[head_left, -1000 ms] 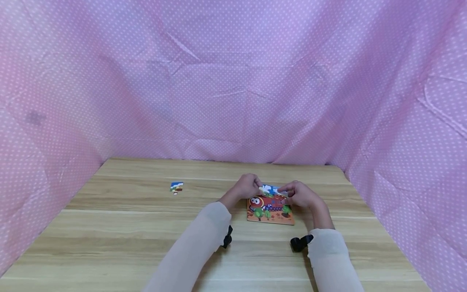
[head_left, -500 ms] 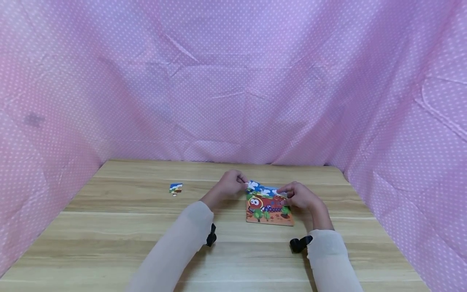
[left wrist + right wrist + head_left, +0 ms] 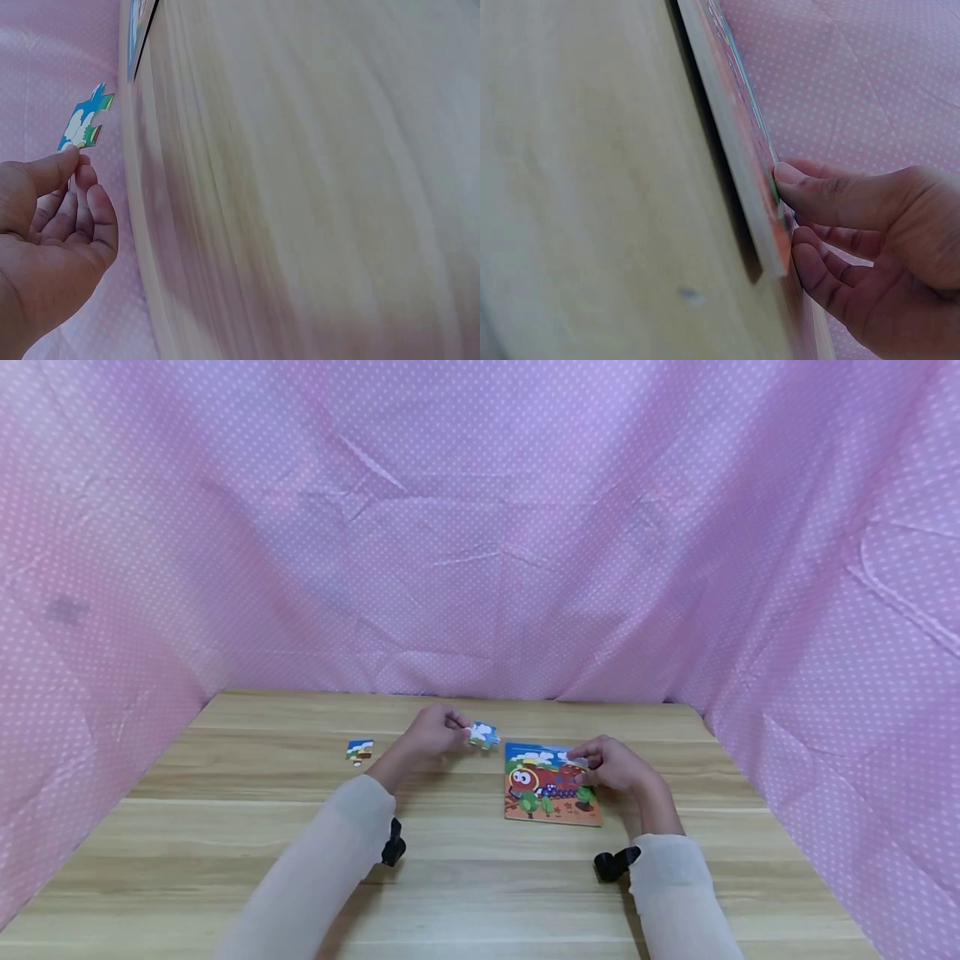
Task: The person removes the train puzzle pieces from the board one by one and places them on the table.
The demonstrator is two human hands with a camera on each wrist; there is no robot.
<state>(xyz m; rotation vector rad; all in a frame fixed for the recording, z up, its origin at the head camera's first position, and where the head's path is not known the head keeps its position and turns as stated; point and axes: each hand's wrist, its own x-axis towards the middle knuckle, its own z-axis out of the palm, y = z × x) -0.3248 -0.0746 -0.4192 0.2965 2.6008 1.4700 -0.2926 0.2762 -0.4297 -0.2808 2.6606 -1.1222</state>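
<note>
My left hand (image 3: 437,731) pinches a blue-and-white jigsaw piece (image 3: 483,735) between thumb and fingers, above the table left of the puzzle. The left wrist view shows this jigsaw piece (image 3: 81,124), with clouds and green knobs, standing out past my thumb tip. A jigsaw puzzle (image 3: 551,808) lies on the table, picturing a red caterpillar with round eyes, green trees and a cloudy sky. At the puzzle's right side, my right hand (image 3: 618,764) holds it with bent thumb and fingers. In the right wrist view, the thumb tip is right at the puzzle's surface (image 3: 739,142).
A small group of jigsaw pieces (image 3: 359,751), blue, white and brown, lies at the left of the wooden table (image 3: 480,893). Pink dotted cloth (image 3: 480,568) hangs behind and at both sides. Both wrists carry black cameras.
My left hand has lifted the blue-and-white jigsaw piece off the top of the puzzle and carried it left. My right hand has stayed at the puzzle's right side.
</note>
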